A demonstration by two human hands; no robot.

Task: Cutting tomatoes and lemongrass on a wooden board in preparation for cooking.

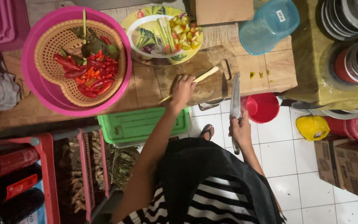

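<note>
black-and-white striped top (212, 203), dark apron (195, 166), sandal (206, 132)

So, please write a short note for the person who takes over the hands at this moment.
Left hand: pressing a pale lemongrass stalk flat on the wooden cutting board.
Right hand: grip closed on a knife, blade pointing away, held at the table edge, not over the stalk.
Done: cut vegetables and stalks lie on the plate; a few small bits sit on the table.
Left: this stalk is uncut; red chillies wait in the woven basket.
</note>
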